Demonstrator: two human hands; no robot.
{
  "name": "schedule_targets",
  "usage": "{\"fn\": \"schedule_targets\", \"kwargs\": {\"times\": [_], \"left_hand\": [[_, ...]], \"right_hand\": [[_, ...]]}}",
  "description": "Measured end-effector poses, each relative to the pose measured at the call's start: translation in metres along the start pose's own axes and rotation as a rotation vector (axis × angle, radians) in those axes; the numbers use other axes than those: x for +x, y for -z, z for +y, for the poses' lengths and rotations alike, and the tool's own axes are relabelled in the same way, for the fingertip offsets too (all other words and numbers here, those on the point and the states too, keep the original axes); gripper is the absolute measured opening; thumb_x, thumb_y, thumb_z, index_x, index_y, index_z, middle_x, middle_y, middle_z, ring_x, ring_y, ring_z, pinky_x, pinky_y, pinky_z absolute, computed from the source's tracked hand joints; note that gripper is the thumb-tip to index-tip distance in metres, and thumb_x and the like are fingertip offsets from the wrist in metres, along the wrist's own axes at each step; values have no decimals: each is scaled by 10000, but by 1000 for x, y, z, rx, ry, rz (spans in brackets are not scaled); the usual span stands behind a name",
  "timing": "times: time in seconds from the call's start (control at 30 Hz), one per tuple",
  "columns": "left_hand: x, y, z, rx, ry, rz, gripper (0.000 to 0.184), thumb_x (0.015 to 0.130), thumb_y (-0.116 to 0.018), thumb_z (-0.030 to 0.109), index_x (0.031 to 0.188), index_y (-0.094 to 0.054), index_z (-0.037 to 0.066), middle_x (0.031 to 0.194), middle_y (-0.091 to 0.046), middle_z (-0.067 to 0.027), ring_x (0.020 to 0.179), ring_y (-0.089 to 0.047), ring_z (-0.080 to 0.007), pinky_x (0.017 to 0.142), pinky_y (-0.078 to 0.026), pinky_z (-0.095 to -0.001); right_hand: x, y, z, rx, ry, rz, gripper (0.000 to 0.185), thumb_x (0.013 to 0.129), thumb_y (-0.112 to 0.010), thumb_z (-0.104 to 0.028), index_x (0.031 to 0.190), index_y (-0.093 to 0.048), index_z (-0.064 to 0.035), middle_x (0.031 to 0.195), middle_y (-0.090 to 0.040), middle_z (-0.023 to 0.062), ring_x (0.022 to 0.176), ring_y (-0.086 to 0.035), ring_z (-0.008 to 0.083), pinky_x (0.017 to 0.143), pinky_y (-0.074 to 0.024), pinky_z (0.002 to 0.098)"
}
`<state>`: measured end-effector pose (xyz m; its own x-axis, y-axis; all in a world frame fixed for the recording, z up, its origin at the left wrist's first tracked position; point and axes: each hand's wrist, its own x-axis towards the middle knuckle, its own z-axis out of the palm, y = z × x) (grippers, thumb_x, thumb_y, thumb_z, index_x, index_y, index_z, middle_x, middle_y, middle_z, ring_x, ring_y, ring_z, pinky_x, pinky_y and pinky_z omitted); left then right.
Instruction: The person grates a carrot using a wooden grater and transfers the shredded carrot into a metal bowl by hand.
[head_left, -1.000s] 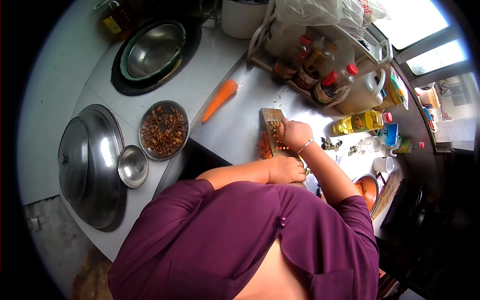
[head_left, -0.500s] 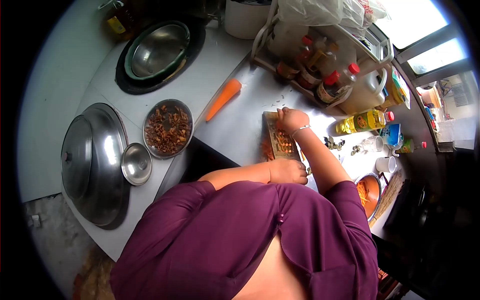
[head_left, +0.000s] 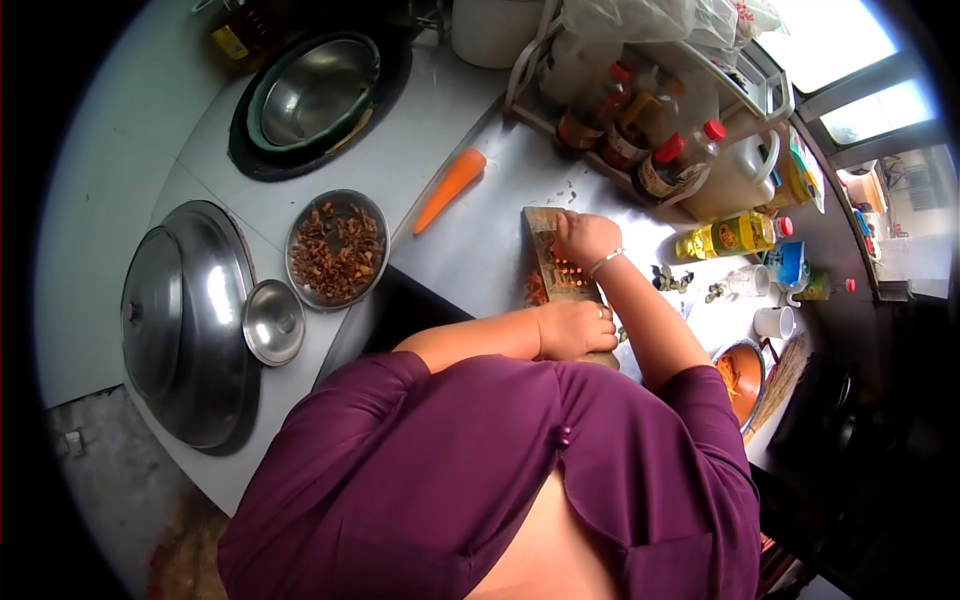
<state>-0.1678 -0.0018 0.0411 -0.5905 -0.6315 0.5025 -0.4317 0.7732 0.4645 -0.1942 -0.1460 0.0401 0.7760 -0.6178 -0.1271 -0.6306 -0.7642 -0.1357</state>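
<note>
A flat metal grater (head_left: 543, 232) slants over the steel counter, with orange showing through its holes. My left hand (head_left: 577, 330), a ring on one finger, is closed around the grater's near end. On the grater's face, toward its far end, lies my right hand (head_left: 588, 240), with a bracelet at the wrist. Its fingers are curled; whatever they hold is hidden beneath them. Orange shreds (head_left: 536, 290) lie along the grater's left edge. A whole peeled carrot (head_left: 450, 190) rests on the counter to the left of the grater.
Left are a dish of brown chopped pieces (head_left: 337, 250), a small metal bowl (head_left: 273, 322) and a large lidded pan (head_left: 190, 320). A rack (head_left: 655, 205) of sauce bottles stands behind. Rightward lie an oil bottle (head_left: 730, 237), a white cup (head_left: 774, 322) and a bowl with orange shreds (head_left: 745, 395).
My right hand has slid slightly along the grater toward my body, and more of the grater's far end shows. My left hand keeps its hold. The whole view has shifted a little.
</note>
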Motion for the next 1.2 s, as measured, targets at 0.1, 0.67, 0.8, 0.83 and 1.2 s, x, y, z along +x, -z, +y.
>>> {"fn": "schedule_targets", "kwargs": {"times": [0.1,0.67,0.8,0.83,1.2], "left_hand": [[1,-1,6,-14,-7,-23,179,784,-554,245,853,-592,85,860,-610,-54,878,-590,-256,758,-517,-370],[-6,-10,7,-80,-40,16,173,815,-577,259,816,-571,86,812,-575,-61,895,-592,-266,933,-490,-401],[-6,-9,6,-94,-44,8,130,780,-574,211,823,-573,89,813,-574,-63,883,-587,-269,968,-479,-404],[-6,-8,6,-96,-48,4,130,780,-574,211,823,-573,89,813,-574,-63,883,-587,-269,968,-479,-404],[-4,-3,7,-87,4,15,144,740,-580,218,808,-553,94,825,-563,-53,879,-575,-265,799,-507,-368]], "right_hand": [[18,-5,9,27,-74,-141,414,976,-383,-375,976,-696,-103,938,-700,154,880,-650,364,808,-507,458],[-40,-5,43,751,-108,-73,286,839,-744,-197,955,-533,-43,797,-614,52,718,-566,145,691,-491,299],[-59,1,36,944,-115,-37,337,739,-735,20,946,-480,-61,812,-531,-18,762,-517,62,711,-478,239],[-62,0,36,963,-73,13,329,733,-710,37,951,-482,-57,832,-531,-12,774,-522,69,732,-481,241],[-90,7,45,993,-115,-13,434,815,-583,133,1212,-604,-43,1081,-634,65,936,-636,144,858,-518,285]]}}
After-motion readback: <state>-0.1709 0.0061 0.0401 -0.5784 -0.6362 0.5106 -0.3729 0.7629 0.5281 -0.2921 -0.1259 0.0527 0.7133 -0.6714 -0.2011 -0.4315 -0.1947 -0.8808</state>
